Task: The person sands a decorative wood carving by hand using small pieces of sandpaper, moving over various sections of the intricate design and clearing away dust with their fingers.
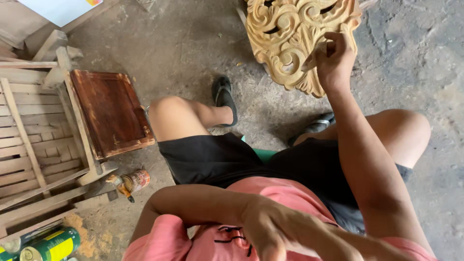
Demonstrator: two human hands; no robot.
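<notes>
Beyond the knees, right hand [333, 60] pinches the lower edge of a carved wooden panel [295, 34], fingers curled shut on it; left hand [270, 232] hangs blurred near the chest, grip unclear; steadying the piece seems underway, needing firm support

The carved panel [295, 36] at the far right is pale bare wood, matt and unvarnished, its scrollwork cut in deep relief, while the square board [112, 111] to the left is dark reddish-brown wood with a faint sheen and worn, scuffed edges. The slatted frame [34, 135] at the far left is raw, dry, greyish wood, and the tins near it, a green and yellow one [50, 245] and a rusty brown one [136, 181], are metal, the green one glossy. The floor [183, 43] is rough, dusty grey concrete with sawdust [84, 241] near the tins; the shorts [227, 159] are matt black cloth and the shirt [285, 198] soft pink cloth.
</notes>
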